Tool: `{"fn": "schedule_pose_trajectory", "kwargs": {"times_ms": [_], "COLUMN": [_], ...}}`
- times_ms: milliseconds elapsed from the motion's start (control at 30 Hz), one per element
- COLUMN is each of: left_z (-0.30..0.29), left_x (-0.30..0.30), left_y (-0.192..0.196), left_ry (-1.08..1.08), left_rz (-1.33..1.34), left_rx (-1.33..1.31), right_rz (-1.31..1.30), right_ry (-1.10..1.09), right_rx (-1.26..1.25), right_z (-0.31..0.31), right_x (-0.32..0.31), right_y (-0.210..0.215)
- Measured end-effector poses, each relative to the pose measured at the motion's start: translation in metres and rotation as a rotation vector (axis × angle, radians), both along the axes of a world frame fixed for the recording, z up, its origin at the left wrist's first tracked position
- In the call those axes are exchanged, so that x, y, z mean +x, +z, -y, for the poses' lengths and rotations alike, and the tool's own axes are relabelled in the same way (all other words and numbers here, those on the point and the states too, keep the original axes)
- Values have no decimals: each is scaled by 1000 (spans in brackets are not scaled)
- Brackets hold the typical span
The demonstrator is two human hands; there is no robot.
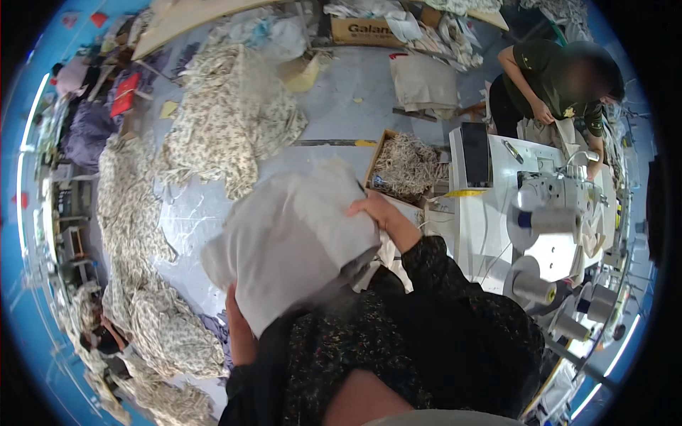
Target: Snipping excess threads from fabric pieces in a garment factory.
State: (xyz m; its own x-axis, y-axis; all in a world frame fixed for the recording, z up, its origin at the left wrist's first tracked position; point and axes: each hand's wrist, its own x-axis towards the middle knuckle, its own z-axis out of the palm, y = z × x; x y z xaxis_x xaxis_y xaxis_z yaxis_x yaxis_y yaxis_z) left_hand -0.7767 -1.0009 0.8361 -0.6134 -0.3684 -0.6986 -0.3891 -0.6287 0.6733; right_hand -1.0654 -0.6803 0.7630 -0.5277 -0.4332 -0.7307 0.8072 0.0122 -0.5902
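A folded bundle of pale grey cloth [298, 234] is held in front of my body, above the floor. My right hand [378, 211] grips its upper right edge, the thumb and fingers pressed on the fabric. Against the lower left edge is my left hand [240, 328], holding the cloth from the side; part of its fingers is hidden beneath the fabric. The near part of the bundle is close to my dark patterned clothes.
To the right stands a white sewing table [472, 234] with a sewing machine [550, 195] and thread cones [534, 280]. A co-worker [540, 78] handles cloth behind it. A box of fabric scraps [408, 167] lies beyond my right hand. Floral cloth heaps [227, 106] cover floor at left.
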Motion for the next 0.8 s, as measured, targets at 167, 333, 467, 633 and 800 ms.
{"fn": "schedule_pose_trajectory", "kwargs": {"times_ms": [167,333,467,633,800], "left_z": [50,-7,-108,-235,-345], "left_x": [-265,-546,-733,-881,-958], "left_y": [-47,-116,-132,-232,-402], "left_ry": [-149,-479,-694,-862,-939], "left_rz": [74,-34,6,-8,150], "left_rx": [381,368,434,599,649], "right_rz": [-160,-346,-531,-619,-567], "right_ry": [-166,-261,-363,-344,-173], "right_rx": [195,537,724,923,1890], "right_z": [-4,-96,-210,-348,-376], "right_x": [-175,-375,-510,-608,-626], "right_y": [5,4,-15,-55,-138]}}
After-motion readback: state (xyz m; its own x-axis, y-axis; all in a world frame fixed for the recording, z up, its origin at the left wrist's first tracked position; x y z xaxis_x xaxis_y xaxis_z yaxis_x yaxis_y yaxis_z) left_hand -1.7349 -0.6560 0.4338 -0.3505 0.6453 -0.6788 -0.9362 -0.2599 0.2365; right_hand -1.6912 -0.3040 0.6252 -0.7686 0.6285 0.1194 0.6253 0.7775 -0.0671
